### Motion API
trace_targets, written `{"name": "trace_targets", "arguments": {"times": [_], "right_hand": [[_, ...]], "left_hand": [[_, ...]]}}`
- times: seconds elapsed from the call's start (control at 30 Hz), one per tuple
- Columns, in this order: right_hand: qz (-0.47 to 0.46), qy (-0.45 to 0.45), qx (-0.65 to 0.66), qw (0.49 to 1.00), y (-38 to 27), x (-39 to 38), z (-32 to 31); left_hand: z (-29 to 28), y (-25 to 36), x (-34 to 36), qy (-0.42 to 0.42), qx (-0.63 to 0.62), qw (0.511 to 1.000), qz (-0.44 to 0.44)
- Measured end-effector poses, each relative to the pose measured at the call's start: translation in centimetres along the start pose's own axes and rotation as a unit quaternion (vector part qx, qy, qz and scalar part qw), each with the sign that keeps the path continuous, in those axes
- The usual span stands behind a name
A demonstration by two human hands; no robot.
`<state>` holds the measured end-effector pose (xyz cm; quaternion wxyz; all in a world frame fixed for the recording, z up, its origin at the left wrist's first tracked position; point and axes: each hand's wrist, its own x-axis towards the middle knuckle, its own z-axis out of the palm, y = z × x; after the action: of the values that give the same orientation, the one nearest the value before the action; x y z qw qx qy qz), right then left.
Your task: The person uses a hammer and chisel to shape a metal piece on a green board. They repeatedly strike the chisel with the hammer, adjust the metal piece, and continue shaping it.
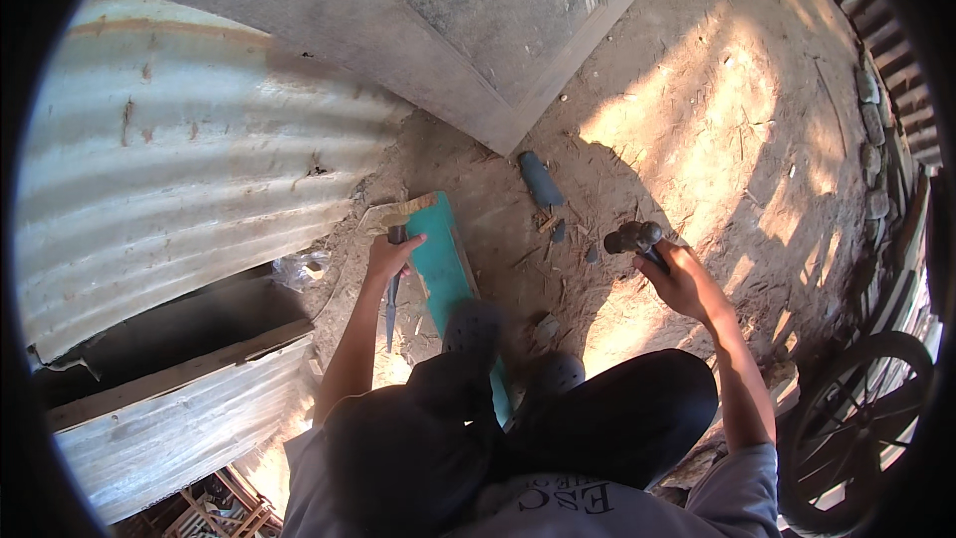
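Observation:
My left hand [386, 261] is closed around a dark-handled chisel [391, 314], its narrow metal blade hanging down toward me. Just right of that hand lies a green-painted wooden board [438, 257] with bare, rough wood along its edges. One of my shoes [471, 327] rests over the board, covering part of it. Out to the right, my right hand [685, 284] grips a hammer [637, 237] close below its dark metal head. The hammer is held apart from the board, above the dirt ground.
A panelled wooden door [468, 90] spans the top. Corrugated metal sheets [199, 149] stand on the left. A dark grey curved piece [539, 179] and wood chips lie on the dirt [697, 120]. A spoked wheel [861, 418] is at lower right.

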<state>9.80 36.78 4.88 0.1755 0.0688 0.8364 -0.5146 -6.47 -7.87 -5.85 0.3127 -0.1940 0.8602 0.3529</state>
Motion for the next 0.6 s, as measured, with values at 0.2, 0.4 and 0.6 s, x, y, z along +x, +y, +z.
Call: {"name": "trace_targets", "arguments": {"times": [0.2,0.4,0.6], "right_hand": [[-0.011,0.042,0.057,0.997,1.8,0.4,2.2],[0.078,-0.050,-0.158,0.983,1.6,1.7,5.1],[0.058,-0.138,-0.238,0.960,1.5,3.4,8.0]], "left_hand": [[-0.4,0.6,-1.0,-0.024,0.043,0.998,0.032],[-0.1,0.5,-1.5,0.009,0.033,0.993,0.109],[1.0,2.8,-5.4,-0.007,0.109,0.929,0.355]]}}
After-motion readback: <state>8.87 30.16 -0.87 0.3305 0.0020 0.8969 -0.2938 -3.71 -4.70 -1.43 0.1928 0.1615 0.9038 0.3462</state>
